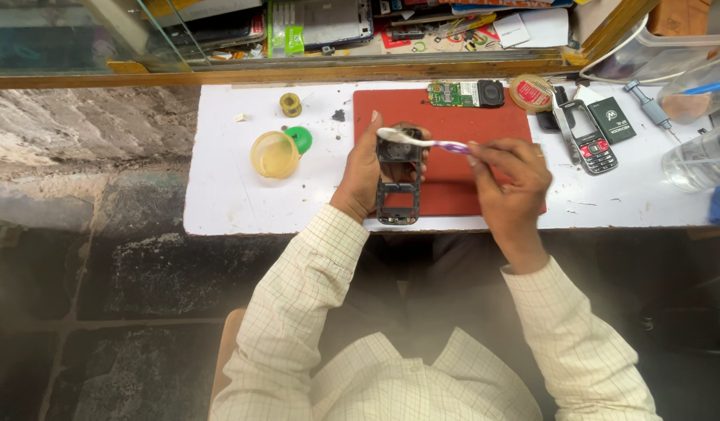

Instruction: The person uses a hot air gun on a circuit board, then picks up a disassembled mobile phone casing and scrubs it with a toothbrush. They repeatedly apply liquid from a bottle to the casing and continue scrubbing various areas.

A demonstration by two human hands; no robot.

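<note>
My left hand (360,173) holds a dark phone frame (397,187) upright over the red mat (453,125). A toothbrush (418,142) with a white and purple handle is gripped in my right hand (512,178), its bristle end resting on the top of the frame. Both hands hover above the near half of the mat, close to the table's front edge.
A green circuit board (465,94) lies at the mat's far edge. A tape roll (530,93), a black keypad phone (592,143) and a dark battery (612,118) sit to the right. A yellowish round cup (274,154) with a green lid (301,139) stands left. Clear containers (699,160) crowd the right edge.
</note>
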